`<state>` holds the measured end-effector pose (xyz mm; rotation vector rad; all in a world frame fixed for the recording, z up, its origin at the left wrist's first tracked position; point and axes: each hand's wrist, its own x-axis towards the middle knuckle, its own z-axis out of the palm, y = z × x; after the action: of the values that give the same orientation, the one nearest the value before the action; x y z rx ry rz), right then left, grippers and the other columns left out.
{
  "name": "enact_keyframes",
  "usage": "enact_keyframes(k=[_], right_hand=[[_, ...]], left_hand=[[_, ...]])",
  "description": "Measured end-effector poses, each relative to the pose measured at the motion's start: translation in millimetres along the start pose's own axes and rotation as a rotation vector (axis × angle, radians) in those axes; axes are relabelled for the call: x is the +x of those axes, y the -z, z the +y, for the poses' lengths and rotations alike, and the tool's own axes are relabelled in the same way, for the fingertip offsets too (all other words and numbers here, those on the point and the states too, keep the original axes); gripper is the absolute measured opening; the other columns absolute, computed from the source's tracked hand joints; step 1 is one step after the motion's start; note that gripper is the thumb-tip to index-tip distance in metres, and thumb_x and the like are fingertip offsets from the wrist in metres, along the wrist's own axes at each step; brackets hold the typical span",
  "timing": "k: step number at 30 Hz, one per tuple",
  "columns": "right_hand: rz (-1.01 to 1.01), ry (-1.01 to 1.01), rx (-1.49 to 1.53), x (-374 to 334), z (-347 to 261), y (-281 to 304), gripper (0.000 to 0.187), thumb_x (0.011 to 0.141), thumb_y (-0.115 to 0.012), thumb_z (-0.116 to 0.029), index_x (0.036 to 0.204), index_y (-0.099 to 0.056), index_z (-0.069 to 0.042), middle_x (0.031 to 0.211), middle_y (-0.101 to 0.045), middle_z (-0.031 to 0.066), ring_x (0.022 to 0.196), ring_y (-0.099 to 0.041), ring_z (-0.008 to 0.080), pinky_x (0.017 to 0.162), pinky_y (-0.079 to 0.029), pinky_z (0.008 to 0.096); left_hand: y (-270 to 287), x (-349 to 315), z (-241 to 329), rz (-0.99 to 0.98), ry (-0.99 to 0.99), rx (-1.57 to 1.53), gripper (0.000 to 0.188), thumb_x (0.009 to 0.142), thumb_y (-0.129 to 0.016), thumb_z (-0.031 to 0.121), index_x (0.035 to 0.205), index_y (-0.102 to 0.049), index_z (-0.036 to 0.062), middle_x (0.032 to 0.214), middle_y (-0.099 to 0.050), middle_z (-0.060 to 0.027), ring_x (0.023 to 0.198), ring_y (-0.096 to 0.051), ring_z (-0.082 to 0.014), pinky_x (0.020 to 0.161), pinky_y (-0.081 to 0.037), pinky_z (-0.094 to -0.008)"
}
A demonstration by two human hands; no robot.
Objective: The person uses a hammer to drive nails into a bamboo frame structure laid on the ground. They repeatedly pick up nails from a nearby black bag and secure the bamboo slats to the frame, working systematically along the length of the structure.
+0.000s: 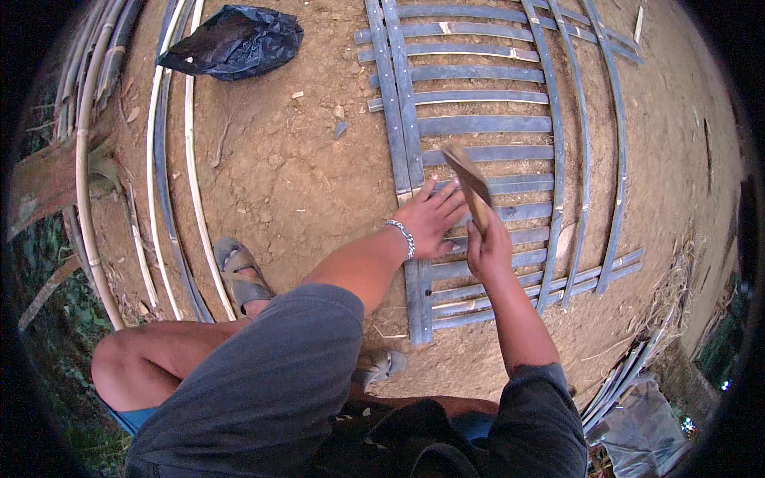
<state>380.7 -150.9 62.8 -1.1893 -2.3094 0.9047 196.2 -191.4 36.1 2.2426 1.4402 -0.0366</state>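
A panel of grey-painted bamboo slats lies on the dirt, its crosspieces set between long uprights. My left hand, with a chain bracelet at the wrist, rests on the slats beside the double left upright, fingers spread. Closed around the lower end of a wooden-handled tool is my right hand, just right of the left hand. The tool has a dark, flat, blade-like side and is tilted above the slats; its exact kind is unclear. Anything under my left palm is hidden.
On the left lie long bamboo poles and pale strips. A black plastic bag sits at the far left on the dirt. My sandalled foot is left of the panel. More strips lie at the lower right.
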Motion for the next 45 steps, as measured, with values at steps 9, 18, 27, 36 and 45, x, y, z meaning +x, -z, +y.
enact_keyframes(k=[9, 18, 27, 36, 45], right_hand=[[-0.170, -0.189, -0.008, 13.2, 1.1, 6.6, 0.042, 0.097, -0.059, -0.008, 0.139, -0.051, -0.007, 0.122, -0.063, 0.0280, 0.112, -0.062, 0.0486, 0.094, -0.053, 0.0485], [-0.196, -0.153, -0.107, 16.0, 7.1, 3.2, 0.038, 0.094, -0.061, -0.011, 0.130, -0.055, -0.005, 0.111, -0.067, 0.0285, 0.098, -0.066, 0.0492, 0.083, -0.055, 0.0532], [-0.256, -0.313, -0.169, 20.5, -18.8, 13.3, 0.035, 0.099, -0.059, -0.016, 0.132, -0.052, -0.006, 0.109, -0.068, 0.0288, 0.100, -0.065, 0.0499, 0.081, -0.053, 0.0544], [0.607, -0.732, 1.173, -11.9, -68.4, -49.3, 0.026, 0.107, -0.051, -0.022, 0.127, -0.040, -0.010, 0.083, -0.052, 0.0058, 0.063, -0.053, 0.0157, 0.054, -0.048, 0.0329], [0.623, -0.861, 1.157, -12.6, -47.9, -112.5, 0.017, 0.106, -0.051, -0.020, 0.111, -0.038, -0.010, 0.078, -0.052, 0.0075, 0.056, -0.053, 0.0179, 0.049, -0.049, 0.0357]], left_hand=[[3.9, 1.8, -1.4, -0.088, 0.013, 0.003, 0.084, 0.094, -0.054, 0.058, 0.157, -0.035, 0.0057, 0.168, -0.023, -0.0129, 0.156, -0.016, -0.0297, 0.126, -0.010, -0.0541], [17.5, 6.0, 4.9, -0.182, -0.005, 0.042, 0.084, 0.092, -0.055, 0.060, 0.156, -0.038, 0.0062, 0.169, -0.021, -0.0136, 0.156, -0.017, -0.0291, 0.126, -0.012, -0.0527], [-0.5, -3.7, 0.6, -0.056, 0.004, 0.028, 0.082, 0.095, -0.050, 0.059, 0.155, -0.038, 0.0048, 0.166, -0.030, -0.0143, 0.155, -0.021, -0.0294, 0.127, -0.012, -0.0506], [-20.9, -7.7, -5.2, 0.167, -0.106, 0.080, 0.067, 0.096, -0.054, 0.047, 0.151, -0.047, 0.0080, 0.164, -0.034, -0.0123, 0.153, -0.027, -0.0279, 0.126, -0.015, -0.0524], [2.4, -17.2, -50.6, 0.699, 0.990, -0.969, 0.041, 0.086, -0.072, 0.009, 0.125, -0.067, -0.0016, 0.113, -0.073, -0.0202, 0.100, -0.071, -0.0340, 0.092, -0.055, -0.0399]])
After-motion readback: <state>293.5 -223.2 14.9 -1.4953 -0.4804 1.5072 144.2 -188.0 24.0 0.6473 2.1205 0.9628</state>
